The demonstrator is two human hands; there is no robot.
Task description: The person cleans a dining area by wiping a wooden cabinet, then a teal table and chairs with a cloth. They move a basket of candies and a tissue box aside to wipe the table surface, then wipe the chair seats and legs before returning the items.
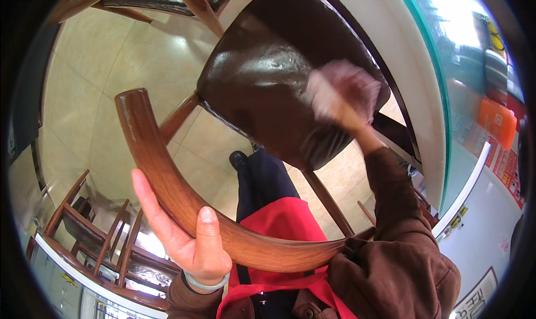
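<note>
Directly before me is a wooden chair with a dark brown, glossy padded seat (268,76). My left hand (188,239) grips the curved wooden backrest rail (180,185) at the lower left, thumb on its near face and fingers along its outer side. A pale bangle is on that wrist. My right hand (335,97), blurred by motion, holds a pinkish cloth (360,88) against the right part of the seat. The cloth is bunched, and its far edge is blurred too. The rail's right end passes under my brown sleeve.
A glass-topped table (431,88) with a teal edge stands close on the right, with an orange item (497,122) on it. Another wooden chair (155,4) is at the top left. Several chairs (100,243) stand at the lower left on the tiled floor (83,80).
</note>
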